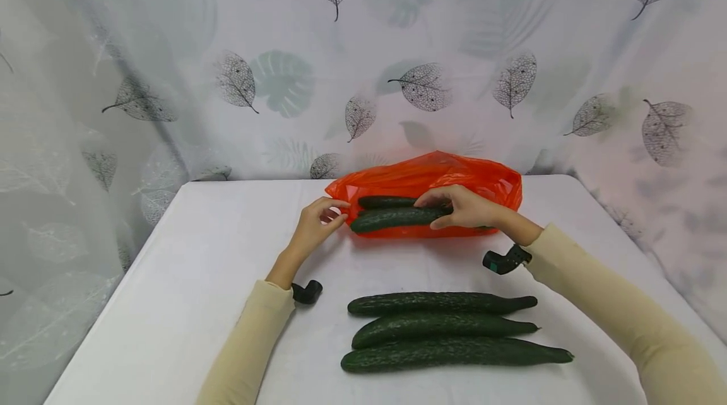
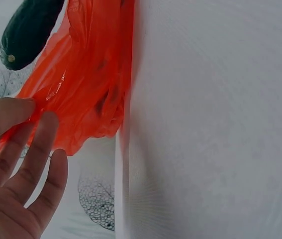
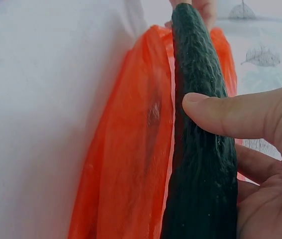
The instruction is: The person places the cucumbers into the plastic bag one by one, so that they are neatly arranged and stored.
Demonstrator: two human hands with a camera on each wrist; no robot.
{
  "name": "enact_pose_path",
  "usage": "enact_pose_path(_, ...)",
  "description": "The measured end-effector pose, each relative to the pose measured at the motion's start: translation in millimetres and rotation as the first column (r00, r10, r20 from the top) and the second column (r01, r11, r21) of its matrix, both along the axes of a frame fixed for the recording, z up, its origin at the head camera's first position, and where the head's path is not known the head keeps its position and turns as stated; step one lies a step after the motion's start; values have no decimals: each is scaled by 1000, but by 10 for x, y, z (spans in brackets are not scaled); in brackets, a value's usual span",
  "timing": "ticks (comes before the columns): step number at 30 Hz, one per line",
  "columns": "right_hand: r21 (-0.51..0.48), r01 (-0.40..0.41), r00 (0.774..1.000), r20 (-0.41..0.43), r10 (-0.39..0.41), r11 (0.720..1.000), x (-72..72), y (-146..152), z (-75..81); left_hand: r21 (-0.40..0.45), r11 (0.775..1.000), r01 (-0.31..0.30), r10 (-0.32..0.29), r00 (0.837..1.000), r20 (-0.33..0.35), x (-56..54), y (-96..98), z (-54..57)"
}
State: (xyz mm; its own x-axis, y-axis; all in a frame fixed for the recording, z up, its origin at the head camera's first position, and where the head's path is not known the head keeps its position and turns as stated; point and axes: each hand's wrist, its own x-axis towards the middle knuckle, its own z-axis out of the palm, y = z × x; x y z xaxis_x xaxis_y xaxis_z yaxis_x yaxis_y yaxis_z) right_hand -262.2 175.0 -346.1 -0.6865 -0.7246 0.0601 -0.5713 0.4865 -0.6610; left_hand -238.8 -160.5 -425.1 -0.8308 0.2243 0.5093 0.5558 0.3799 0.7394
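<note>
My right hand [image 1: 468, 206] grips a dark green cucumber [image 1: 392, 219] over the red plastic bag [image 1: 431, 168]. In the right wrist view its thumb lies across the bumpy cucumber [image 3: 200, 164], the other fingers partly hidden on the far side. A second cucumber [image 1: 386, 202] shows just behind, at the bag. My left hand [image 1: 315, 222] pinches the bag's left edge between thumb and fingers; in the left wrist view the thin crinkled film [image 2: 76, 99] stretches away from those fingertips. One rounded cucumber end [image 2: 19, 45] hangs above the left hand there.
Nearer the front of the white table [image 1: 170, 316], three cucumbers [image 1: 454, 323] lie side by side, their thin ends pointing right. A leaf-printed curtain [image 1: 307, 77] hangs behind the table and down both sides. Each wrist carries a small black camera [image 1: 307, 292].
</note>
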Motion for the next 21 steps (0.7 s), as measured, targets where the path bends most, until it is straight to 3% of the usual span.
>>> enact_pose_path(12, 4, 76, 996, 42, -76, 997, -132, 97, -86, -19, 1000, -8, 9, 998, 64, 26, 106, -41)
enact_pose_path(21, 13, 117, 991, 68, -118, 993, -257, -29, -60, -39, 999, -38, 41, 996, 79, 40, 53, 20)
